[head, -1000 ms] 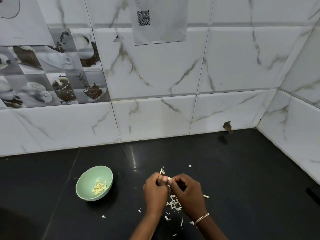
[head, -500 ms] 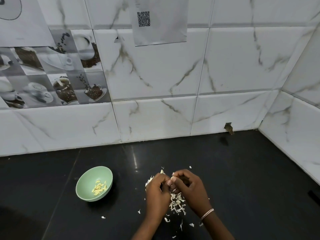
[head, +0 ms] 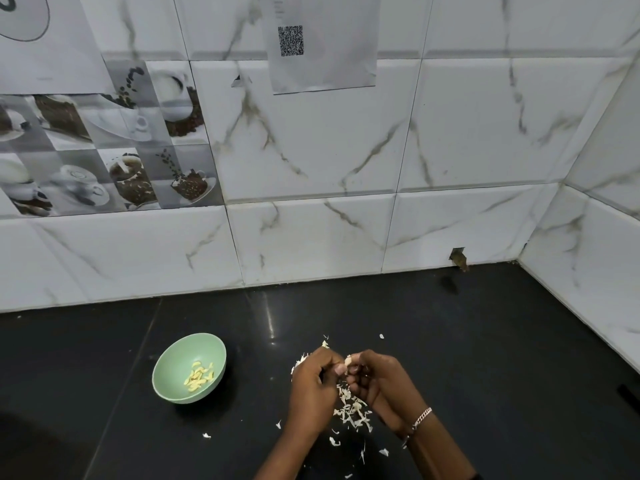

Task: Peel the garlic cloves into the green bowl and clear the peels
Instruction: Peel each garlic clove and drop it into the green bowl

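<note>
Left hand (head: 313, 386) and right hand (head: 381, 382) together pinch a garlic clove (head: 347, 359) above the peels (head: 351, 410) on the counter (head: 485, 341). Green bowl (head: 180, 358) stands apart to the left; left hand nearer for the drop.

Kitchen, probably: tiled backsplash (head: 311, 150), dark counter (head: 467, 341).

Black polished countertop (head: 485, 341), one seam (head: 138, 344) running near to far at left; thin light streak (head: 270, 323) reflected by the far edge. Back wall (head: 311, 150): white marble-look tiles, grey-brown veins. Left, a panel of coffee-cup picture tiles (head: 114, 150). Paper sheet with QR code (head: 325, 64) high at centre; second sheet (head: 45, 57) top left. Right wall (head: 606, 254) same tile. Small chipped gap (head: 458, 258) at the back wall's base, right
</note>
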Available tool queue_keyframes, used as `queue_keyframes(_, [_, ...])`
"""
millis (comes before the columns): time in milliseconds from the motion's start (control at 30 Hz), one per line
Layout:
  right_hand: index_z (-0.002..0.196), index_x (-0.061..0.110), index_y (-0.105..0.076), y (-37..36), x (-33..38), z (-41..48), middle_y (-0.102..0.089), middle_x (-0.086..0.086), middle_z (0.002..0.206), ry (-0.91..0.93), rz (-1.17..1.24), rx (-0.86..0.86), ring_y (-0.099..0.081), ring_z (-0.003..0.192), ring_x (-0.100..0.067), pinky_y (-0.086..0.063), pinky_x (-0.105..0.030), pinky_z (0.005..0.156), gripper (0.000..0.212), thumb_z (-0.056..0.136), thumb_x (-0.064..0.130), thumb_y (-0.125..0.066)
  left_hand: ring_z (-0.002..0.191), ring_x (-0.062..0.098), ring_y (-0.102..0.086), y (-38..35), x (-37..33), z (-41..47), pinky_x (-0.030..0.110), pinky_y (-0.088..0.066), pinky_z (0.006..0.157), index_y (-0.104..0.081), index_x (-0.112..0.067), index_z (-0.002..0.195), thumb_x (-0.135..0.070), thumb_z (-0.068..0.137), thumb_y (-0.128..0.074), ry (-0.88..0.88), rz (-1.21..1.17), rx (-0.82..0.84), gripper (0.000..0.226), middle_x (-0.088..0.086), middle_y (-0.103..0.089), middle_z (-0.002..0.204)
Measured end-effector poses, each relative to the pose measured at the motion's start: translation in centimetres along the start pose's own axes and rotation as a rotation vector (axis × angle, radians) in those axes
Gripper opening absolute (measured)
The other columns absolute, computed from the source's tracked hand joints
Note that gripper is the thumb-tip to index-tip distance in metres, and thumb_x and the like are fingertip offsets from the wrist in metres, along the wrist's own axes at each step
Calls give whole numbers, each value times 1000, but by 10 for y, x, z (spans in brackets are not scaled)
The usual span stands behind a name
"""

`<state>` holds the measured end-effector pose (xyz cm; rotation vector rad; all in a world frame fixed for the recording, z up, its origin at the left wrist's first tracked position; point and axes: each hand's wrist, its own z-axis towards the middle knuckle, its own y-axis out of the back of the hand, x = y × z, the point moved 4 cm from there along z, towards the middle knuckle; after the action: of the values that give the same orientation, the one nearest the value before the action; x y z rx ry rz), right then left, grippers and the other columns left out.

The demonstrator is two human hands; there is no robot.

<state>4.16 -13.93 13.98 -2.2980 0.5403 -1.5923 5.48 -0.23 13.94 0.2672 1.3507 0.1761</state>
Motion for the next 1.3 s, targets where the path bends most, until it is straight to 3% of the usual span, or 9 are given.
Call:
queue_keyframes(167, [86,-13,-67,-4,6,-4,-66,-24,76,210,-158,-11,-64,67,-31,-56,-32,61,15,93,-5,-56,63,19,-58,0,4,0,33,-48,60,-61,-6,69,0,92,-59,185,-287,-16,25,9,-64,66])
queue_keyframes(267, [87,-5,-74,-6,12,-8,-73,-25,77,356,-356,-17,-72,73,-41,-60,-43,69,10,91,-3,-64,64,19,-59,1,1,-1,29,-49,61,-65,-2,71,-1,98,-58,212,-349,-35,28,12,-65,65])
queue_keyframes(400, [87,0,-73,-8,12,-10,-74,-17,72,429,-479,-36,-73,69,-35,-60,-36,65,12,94,-1,-63,60,13,-57,4,-4,-2,25,-48,59,-65,0,72,-5,100,-57,185,-332,-24,29,9,-64,62])
queue_keyframes(567, [80,-4,-69,-4,12,-4,-71,-20,71,382,-448,-55,-66,61,-29,-54,-35,59,19,95,4,-62,68,25,-62,2,-2,-2,34,-49,65,-64,2,76,-3,101,-51,198,-394,36,29,27,-65,74])
queue_keyframes(700, [85,-15,-64,-3,7,-5,-62,-23,71,223,-227,-5,-55,57,-20,-43,-26,52,21,95,2,-57,68,24,-58,0,-4,-4,30,-46,65,-67,-7,74,-14,97,-56,216,-477,106,26,16,-65,71])
queue_keyframes(867, [78,-2,-68,-5,6,-6,-60,-22,68,151,-139,-2,-52,55,-20,-37,-23,48,24,95,0,-51,71,22,-56,-2,-8,-5,30,-47,68,-59,8,82,-22,92,-60,183,-488,176,32,13,-63,75])
queue_keyframes(1000, [75,0,-65,-3,5,-7,-57,-20,68,117,-136,-16,-50,54,-19,-34,-24,48,24,94,2,-50,73,17,-60,-1,-12,-6,27,-49,72,-60,6,83,-16,99,-57,140,-392,214,28,8,-66,74])
queue_keyframes(1133, [78,-7,-66,1,10,-9,-62,-23,68,290,-286,-100,-56,57,-25,-44,-28,51,19,94,1,-58,71,14,-59,2,-11,-5,27,-49,71,-63,-3,79,-13,101,-56,139,-328,175,25,3,-65,72])
queue_keyframes(1300, [79,5,-70,-5,20,-16,-68,-10,62,510,-567,-178,-64,54,-15,-50,-23,54,15,93,3,-65,69,14,-60,3,-10,-3,31,-49,69,-66,-10,76,-10,101,-55,164,-309,110,27,2,-64,68])
